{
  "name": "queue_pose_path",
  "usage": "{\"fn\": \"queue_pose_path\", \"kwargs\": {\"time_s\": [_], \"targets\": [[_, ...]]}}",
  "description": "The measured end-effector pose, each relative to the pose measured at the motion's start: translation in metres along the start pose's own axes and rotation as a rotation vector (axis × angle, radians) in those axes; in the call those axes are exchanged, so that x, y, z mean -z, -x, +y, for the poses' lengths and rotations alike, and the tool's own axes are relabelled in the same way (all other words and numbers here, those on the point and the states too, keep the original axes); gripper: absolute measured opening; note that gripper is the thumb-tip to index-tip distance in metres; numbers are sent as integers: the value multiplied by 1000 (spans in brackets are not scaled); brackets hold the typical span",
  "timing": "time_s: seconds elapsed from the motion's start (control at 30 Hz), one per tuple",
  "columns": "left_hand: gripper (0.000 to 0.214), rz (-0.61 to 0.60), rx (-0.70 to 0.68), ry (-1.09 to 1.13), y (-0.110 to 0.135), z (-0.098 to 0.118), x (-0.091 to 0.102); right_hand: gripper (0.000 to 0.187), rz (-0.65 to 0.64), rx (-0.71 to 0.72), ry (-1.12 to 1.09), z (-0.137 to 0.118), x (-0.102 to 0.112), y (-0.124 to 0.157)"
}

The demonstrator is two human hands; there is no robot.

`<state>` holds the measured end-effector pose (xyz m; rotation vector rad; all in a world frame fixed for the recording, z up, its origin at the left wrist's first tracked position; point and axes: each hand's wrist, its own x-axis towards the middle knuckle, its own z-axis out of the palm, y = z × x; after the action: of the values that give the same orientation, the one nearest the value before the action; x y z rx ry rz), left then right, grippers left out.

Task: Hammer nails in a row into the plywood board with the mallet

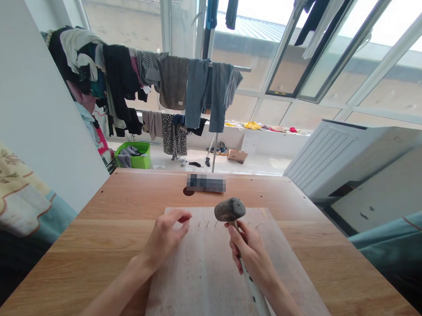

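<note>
A hammer (229,209) with a thick, dark, rounded head is raised over a pale wooden board (223,279). My right hand (249,248) is wrapped round its light handle, just below the head. Thin nails (207,224) stand in a row across the far part of the board, some leaning. My left hand (167,233) is pinched at the left end of this row, its thumb and forefinger at a nail that is mostly hidden. Several small dark dots mark the board nearer to me.
Beneath the board is a brown wooden table (99,232). A blurred dark box (206,183) lies near its far edge, beside a round dark spot. Beyond stand a laundry rack (214,151) with clothes, a green basket (141,160) and a white cabinet-like unit (333,154) at right.
</note>
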<state>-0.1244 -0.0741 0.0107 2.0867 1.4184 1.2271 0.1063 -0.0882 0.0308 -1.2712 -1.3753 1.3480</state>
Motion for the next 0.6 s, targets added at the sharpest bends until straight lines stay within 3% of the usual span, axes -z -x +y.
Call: {"fn": "queue_pose_path", "kwargs": {"time_s": [0.07, 0.13, 0.4, 0.6], "targets": [[8, 11, 116, 89, -1, -12, 3, 42, -6, -7, -4, 0, -1, 1], [8, -37, 149, 149, 0, -16, 2, 43, -10, -17, -5, 0, -2, 2], [8, -52, 176, 224, 0, -16, 0, 44, -49, -17, -35, -2, -9, 2], [10, -66, 120, 166, 2, -12, -1, 37, -124, -15, 43, -14, -21, 4]]}}
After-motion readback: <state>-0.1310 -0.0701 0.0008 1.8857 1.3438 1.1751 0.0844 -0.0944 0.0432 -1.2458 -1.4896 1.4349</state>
